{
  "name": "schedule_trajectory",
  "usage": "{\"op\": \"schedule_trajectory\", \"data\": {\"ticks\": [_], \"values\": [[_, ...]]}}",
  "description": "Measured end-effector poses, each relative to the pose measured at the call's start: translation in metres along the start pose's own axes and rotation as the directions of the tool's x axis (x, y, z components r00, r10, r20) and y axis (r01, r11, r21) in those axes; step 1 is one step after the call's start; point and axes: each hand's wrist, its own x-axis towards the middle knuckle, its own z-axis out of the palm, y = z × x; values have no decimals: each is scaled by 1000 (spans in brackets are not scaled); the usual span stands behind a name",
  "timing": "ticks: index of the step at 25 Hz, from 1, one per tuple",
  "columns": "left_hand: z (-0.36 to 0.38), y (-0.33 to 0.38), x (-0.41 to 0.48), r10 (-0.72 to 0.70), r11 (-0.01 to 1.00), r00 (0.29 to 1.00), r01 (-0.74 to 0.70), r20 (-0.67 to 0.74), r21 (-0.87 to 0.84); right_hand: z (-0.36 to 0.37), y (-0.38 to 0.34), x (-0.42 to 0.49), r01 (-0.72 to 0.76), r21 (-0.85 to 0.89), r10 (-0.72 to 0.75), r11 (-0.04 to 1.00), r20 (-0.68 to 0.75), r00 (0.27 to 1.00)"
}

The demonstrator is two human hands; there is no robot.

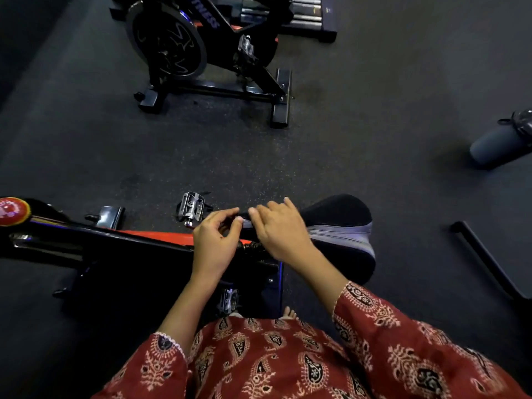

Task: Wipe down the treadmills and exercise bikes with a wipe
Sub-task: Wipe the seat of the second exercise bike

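Saddle of the near exercise bike sits directly under both hands. Left hand pinches the saddle's nose tip. Right hand, touching distance beside it, curls over the nose.

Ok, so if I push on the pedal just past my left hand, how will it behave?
The pedal looks like a metal cage on a spindle, so it will probably spin or swing away rather than resist. Its ridged edges could snag soft material.
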Motion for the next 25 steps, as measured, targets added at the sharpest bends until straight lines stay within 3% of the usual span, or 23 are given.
{"op": "schedule_trajectory", "data": {"ticks": [3,7,10,13,16,19,21,25], "values": [[-2,2,1,5,1000,1000,-6,22,24,3,29,-11,2,-50,-3,999,-28,1000],[-3,5,-1,20,997,999,-23,42,71,-4,94,-20,-301,-164,317,939,81,945],[-4,7,-4,50,992,998,-55,43,113,2,63,-5,-149,-120,159,982,76,984],[-4,6,-5,87,986,995,-91,40,141,10,11,6,-79,65,77,995,36,996],[-7,7,-7,98,981,993,-107,63,163,8,41,-7,3,92,3,996,-57,998],[-8,8,-7,149,954,982,-173,113,245,-1,93,-29,-183,-51,178,982,-79,981],[-6,9,-4,201,919,966,-243,162,310,2,81,-26,-238,-102,233,966,-62,971],[10,21,3,274,817,893,-412,357,404,8,55,-19,11,17,-10,1000,-49,999]]}}
